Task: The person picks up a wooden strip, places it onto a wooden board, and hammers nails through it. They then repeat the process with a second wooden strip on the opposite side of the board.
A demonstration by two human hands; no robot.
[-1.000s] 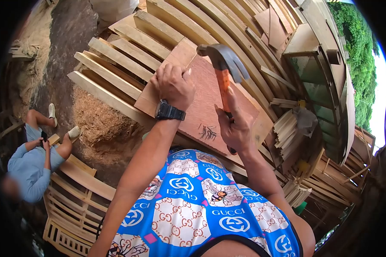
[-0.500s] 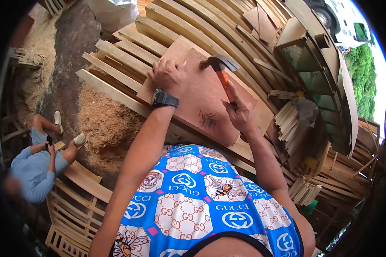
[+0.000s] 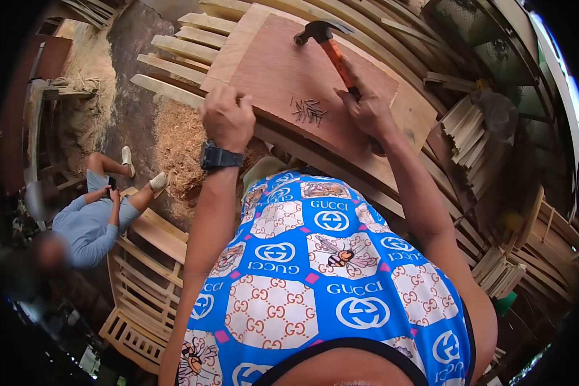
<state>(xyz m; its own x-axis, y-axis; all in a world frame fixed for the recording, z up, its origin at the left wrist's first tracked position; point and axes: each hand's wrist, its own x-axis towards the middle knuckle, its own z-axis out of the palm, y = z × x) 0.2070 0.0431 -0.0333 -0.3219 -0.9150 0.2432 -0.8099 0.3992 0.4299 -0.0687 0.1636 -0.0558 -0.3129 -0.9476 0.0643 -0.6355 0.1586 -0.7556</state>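
Note:
My right hand [image 3: 368, 110] is wrapped round the orange handle of a claw hammer [image 3: 334, 58], low on the grip. Its dark head hangs over the far part of a reddish plywood sheet [image 3: 273, 71]. Beneath the sheet lies a larger, paler board [image 3: 228, 55]. Closed at the board's near left edge is my left hand [image 3: 228, 119], with a black watch [image 3: 220, 156] on its wrist. Its fingertips are hidden, so anything in them cannot be made out. A small pile of nails [image 3: 310, 112] lies on the sheet between my hands.
Long wooden slats [image 3: 183, 48] are stacked under and beyond the boards. A person [image 3: 90, 225] in light blue sits at the left beside a slatted wooden frame [image 3: 145, 283]. Sawdust [image 3: 177, 138] is heaped on the ground. Bundled wood strips [image 3: 466, 132] stand at the right.
My left hand has shifted from the top of the board to its near left edge. My right hand still grips the hammer above the sheet. The whole view has turned somewhat.

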